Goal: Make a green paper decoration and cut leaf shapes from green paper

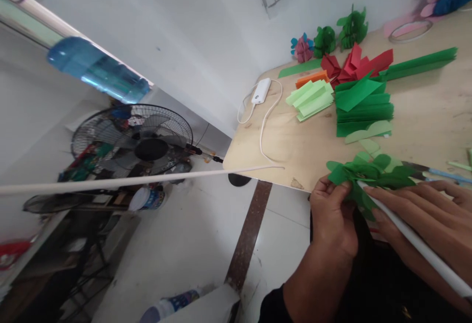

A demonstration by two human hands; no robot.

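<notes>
My left hand (334,222) pinches the near edge of a green paper flower (368,170) with rounded petals, just off the table's front edge. A long white stick (416,239), whose exact kind I cannot tell, lies under the fingers of my right hand (438,215). Its tip touches the middle of the paper flower. Pale green paper pieces (368,133) lie just beyond the flower. Farther back is a stack of folded dark green paper (363,111), beside folded light green paper (311,99).
On the wooden table (254,138) are red folded paper (354,65), a tape roll (410,32), finished paper shapes (353,27) and a white power bank (261,90). Its cable (262,138) runs over the edge towards me. A fan (132,138) stands left, near a water bottle (98,70).
</notes>
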